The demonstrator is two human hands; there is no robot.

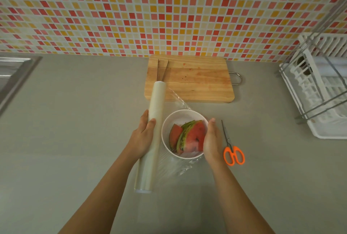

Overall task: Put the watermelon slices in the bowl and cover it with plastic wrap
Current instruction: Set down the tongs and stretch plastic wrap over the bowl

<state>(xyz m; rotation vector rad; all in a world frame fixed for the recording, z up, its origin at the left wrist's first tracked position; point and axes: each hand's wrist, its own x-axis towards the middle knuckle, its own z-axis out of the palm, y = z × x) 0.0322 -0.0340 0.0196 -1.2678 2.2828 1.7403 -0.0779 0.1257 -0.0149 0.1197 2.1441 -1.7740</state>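
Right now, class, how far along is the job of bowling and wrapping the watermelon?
Done: the watermelon slices sit in the white bowl. In hand: the left hand grips the plastic wrap roll while the right hand presses film across the bowl. Left: cutting the film, perhaps with the scissors, and sealing the edges.

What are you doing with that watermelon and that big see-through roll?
The watermelon slices are already in the white bowl on the counter. The left hand holds the roll of plastic wrap beside the bowl, and a clear sheet is pulled from it across the top. The right hand presses against the bowl's other side. Orange scissors lie just to the right, untouched, and tongs rest on the cutting board behind.
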